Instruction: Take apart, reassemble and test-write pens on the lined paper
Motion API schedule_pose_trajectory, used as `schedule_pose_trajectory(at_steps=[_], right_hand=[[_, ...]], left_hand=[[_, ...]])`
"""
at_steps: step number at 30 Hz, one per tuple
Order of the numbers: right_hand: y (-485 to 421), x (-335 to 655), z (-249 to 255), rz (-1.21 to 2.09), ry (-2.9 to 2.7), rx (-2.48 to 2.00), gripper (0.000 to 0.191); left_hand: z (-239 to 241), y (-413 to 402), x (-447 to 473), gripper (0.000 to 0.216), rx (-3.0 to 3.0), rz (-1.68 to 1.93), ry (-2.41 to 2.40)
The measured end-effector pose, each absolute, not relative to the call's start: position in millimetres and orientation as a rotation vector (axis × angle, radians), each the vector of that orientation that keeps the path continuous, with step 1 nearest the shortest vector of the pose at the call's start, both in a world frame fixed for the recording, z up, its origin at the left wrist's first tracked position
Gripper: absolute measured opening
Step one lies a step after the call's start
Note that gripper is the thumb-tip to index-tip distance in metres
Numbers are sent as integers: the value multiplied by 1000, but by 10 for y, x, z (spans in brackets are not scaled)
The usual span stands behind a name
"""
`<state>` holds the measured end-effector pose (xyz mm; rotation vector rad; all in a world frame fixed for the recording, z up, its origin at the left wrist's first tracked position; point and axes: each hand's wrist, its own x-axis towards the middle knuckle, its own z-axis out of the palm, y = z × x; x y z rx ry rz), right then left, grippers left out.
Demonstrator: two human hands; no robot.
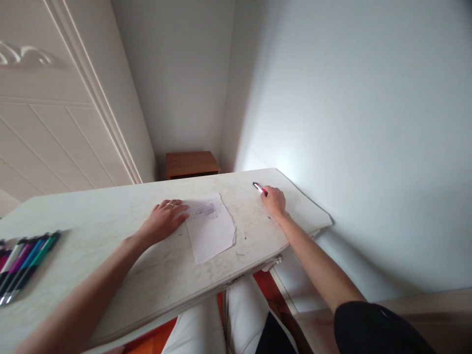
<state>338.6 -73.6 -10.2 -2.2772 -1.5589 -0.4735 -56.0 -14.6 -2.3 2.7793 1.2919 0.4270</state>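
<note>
A torn sheet of lined paper [213, 228] with grey scribbles near its top lies on the white table [110, 216]. My left hand [166, 218] rests flat on the paper's left edge, fingers stretched out, a ring on one finger. My right hand [275, 200] is out toward the table's far right part, fingers closed round a pink and black pen [259, 187] whose tip points away to the left.
Several coloured pens [22, 263] lie side by side at the table's left edge. A brown wooden stand [191, 163] sits in the corner behind the table. A white panelled door [47, 113] is at left, a bare wall at right. My legs show under the front edge.
</note>
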Motion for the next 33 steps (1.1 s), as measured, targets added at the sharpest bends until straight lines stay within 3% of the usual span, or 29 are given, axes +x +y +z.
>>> schedule_pose_trajectory(at_steps=[10, 23, 33], right_hand=[[-716, 3411, -105, -428, -1659, -2225, 28], [-781, 3380, -54, -425, -1614, -2207, 27], [-828, 3354, -157, -446, -1762, -1718, 25]], left_hand=[[-40, -130, -576, 49, 2796, 423, 1277], [-57, -109, -581, 47, 2786, 437, 1270], [3, -203, -558, 42, 2760, 414, 1264]])
